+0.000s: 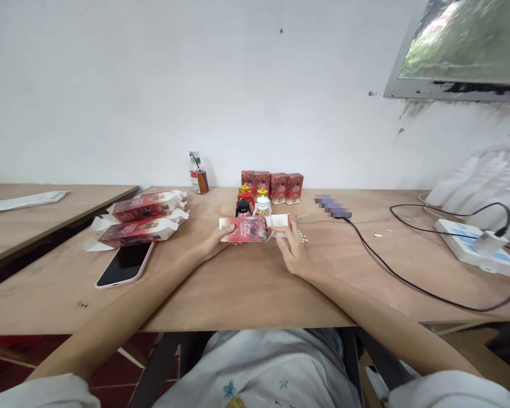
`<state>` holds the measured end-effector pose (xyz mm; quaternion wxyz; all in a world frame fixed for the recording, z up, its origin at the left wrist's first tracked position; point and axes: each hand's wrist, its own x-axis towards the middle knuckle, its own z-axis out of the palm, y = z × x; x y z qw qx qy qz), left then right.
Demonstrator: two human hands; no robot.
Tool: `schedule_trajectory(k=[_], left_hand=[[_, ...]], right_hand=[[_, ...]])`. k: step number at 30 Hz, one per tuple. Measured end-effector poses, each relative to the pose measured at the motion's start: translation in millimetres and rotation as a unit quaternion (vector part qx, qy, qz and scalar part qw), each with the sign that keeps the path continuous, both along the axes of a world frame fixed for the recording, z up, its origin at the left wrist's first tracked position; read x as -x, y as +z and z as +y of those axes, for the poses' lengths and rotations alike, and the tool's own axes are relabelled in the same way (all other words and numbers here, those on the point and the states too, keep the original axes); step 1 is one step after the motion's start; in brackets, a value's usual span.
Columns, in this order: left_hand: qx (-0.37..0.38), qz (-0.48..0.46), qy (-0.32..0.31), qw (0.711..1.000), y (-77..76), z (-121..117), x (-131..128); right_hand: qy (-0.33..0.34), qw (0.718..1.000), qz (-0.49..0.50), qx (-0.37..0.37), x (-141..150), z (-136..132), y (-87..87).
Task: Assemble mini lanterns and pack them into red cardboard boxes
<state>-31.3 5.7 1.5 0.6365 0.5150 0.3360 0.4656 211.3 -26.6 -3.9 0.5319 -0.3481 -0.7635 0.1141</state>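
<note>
Between my hands, above the middle of the table, is a red printed carton point(247, 229) lying sideways, its white end flap point(279, 221) folded out on the right. My left hand point(216, 242) grips the carton's left end, thumb on the front. At the right end, the fingers of my right hand point(294, 249) pinch the flap. Just behind the carton stand small lantern-like ornaments: a black one point(243, 208), a white one point(262, 206) and a red one with a gold top point(245, 194). Their lower parts are hidden. Small shiny bits point(302, 236) lie beside my right hand.
Several closed red boxes point(279, 188) stand near the wall, with a bottle of brown liquid point(199, 180) to their left. Unfolded cartons point(138, 229) and a phone point(126, 264) lie at left. A blurred purple device point(334, 206), black cable point(402, 277) and power strip point(478, 246) occupy the right.
</note>
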Motion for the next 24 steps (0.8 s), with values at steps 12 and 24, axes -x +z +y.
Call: schedule_trajectory(k=[12, 24], left_hand=[[-0.006, 0.004, -0.003, 1.000, -1.7, 2, 0], [0.005, 0.019, -0.040, 0.999, 1.9, -3, -2]], right_hand=[[-0.018, 0.999, 0.023, 0.041, -3, 10, -3.1], [-0.005, 0.998, 0.046, 0.035, -2, 15, -6.0]])
